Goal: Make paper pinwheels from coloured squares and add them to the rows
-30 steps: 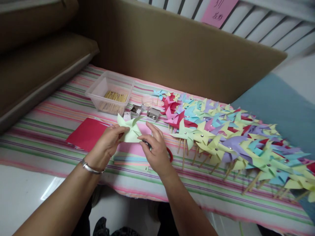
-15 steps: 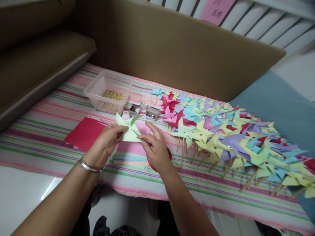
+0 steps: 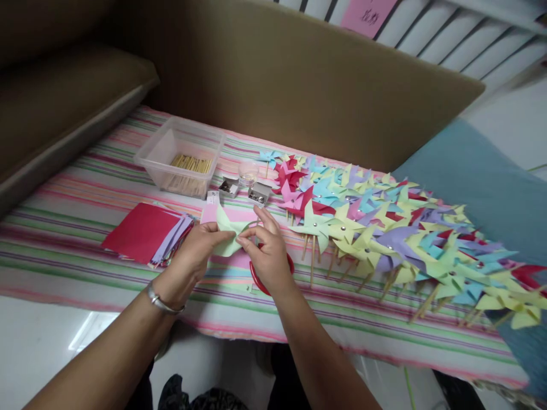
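Observation:
A pale green paper pinwheel [image 3: 225,246], partly folded and without a stick, is held over a pink sheet [image 3: 243,214]. My left hand [image 3: 192,250] pinches it from the left, thumb on its middle. From the right, my right hand [image 3: 267,250] has thumb and forefinger closed at the pinwheel's centre, the other fingers raised. Whether a small pin sits between those fingertips I cannot make out. Red scissor handles [image 3: 257,279] show partly under my right hand. Red and purple paper squares [image 3: 137,232] lie in a stack beside my left hand.
A clear plastic box [image 3: 147,162] holds many short wooden sticks. Two small boxes of metal pins [image 3: 258,195] and a clear round dish [image 3: 248,172] stand near it. Finished pinwheels on sticks [image 3: 367,250] crowd the right side. A brown board [image 3: 299,85] rises behind.
My right fingertips have moved from the pinwheel's right corner to its centre. The pinwheel has turned and its blades are more gathered. The view has shifted slightly.

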`<state>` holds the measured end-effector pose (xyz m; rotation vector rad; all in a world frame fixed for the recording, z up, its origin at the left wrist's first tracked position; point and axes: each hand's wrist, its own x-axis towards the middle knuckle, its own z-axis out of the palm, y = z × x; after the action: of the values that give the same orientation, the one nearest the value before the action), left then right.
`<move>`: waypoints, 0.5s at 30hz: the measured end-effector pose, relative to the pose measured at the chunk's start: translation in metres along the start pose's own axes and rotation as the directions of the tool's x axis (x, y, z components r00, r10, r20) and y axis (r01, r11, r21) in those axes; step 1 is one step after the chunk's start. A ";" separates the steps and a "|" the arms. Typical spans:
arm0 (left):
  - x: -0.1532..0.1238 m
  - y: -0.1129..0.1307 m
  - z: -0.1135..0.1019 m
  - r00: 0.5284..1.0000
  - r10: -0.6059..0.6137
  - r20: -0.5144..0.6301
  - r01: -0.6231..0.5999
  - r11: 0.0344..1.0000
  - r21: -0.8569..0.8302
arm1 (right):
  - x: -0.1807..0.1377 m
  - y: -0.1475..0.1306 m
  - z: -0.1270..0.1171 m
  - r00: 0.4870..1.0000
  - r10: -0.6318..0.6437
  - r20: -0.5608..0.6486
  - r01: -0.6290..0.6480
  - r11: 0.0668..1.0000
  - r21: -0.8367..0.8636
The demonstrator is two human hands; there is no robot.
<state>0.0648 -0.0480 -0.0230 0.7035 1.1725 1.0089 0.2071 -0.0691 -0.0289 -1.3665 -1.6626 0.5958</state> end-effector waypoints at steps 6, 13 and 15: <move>0.000 -0.001 0.002 1.000 0.009 -0.018 -0.009 1.000 0.024 | 0.000 0.000 -0.001 1.000 -0.028 -0.009 0.027 0.997 -0.079; 0.002 -0.005 0.004 1.000 0.004 -0.017 -0.004 1.000 0.004 | -0.001 -0.001 0.002 0.998 -0.033 -0.050 0.026 0.992 -0.123; 0.001 -0.004 0.005 1.000 0.008 -0.028 -0.008 1.000 -0.007 | 0.000 -0.001 0.002 0.998 -0.021 -0.057 0.013 0.992 -0.127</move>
<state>0.0703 -0.0482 -0.0255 0.6911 1.1908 1.0318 0.2051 -0.0694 -0.0294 -1.4451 -1.6872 0.4428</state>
